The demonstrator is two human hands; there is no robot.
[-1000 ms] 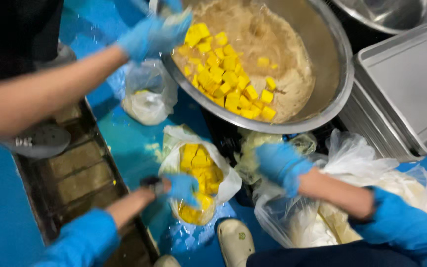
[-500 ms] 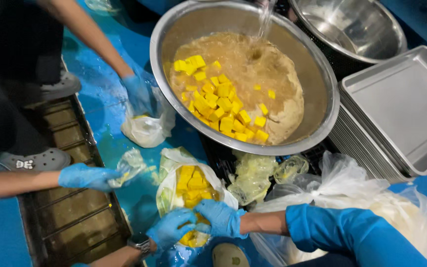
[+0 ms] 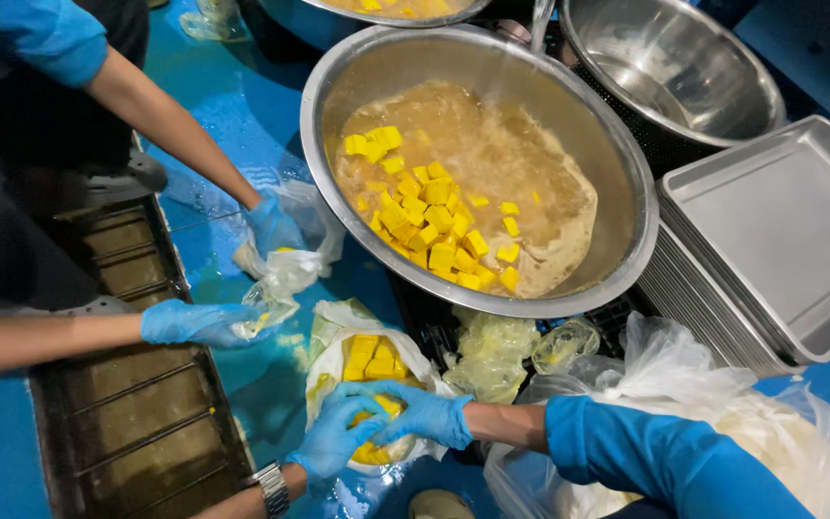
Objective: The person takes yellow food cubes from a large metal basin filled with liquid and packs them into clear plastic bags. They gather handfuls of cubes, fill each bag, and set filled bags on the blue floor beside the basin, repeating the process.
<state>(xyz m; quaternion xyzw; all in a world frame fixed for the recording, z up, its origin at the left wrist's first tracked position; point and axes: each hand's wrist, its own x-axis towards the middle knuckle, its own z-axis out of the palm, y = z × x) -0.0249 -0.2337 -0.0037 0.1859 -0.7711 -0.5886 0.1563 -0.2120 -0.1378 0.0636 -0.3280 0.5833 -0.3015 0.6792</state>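
Wet blue floor [image 3: 242, 106]; at 12 o'clock, bowl [image 3: 626, 183] of yellow cubes [image 3: 425, 231]. Left hand [image 3: 330, 442] and right hand [image 3: 425, 413], fingers curled, grip a bag [image 3: 338, 332] of cubes.

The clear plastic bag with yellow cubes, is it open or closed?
Open. The clear plastic bag gapes at its top, showing yellow cubes inside, while the left hand and right hand hold it.

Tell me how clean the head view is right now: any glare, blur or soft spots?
Head view: mostly sharp; glare streaks on the steel bowl rim and the tray stack; wet blue floor reflects light; falling water stream is motion-blurred; left hand and right hand on the bag of yellow cubes read clearly.
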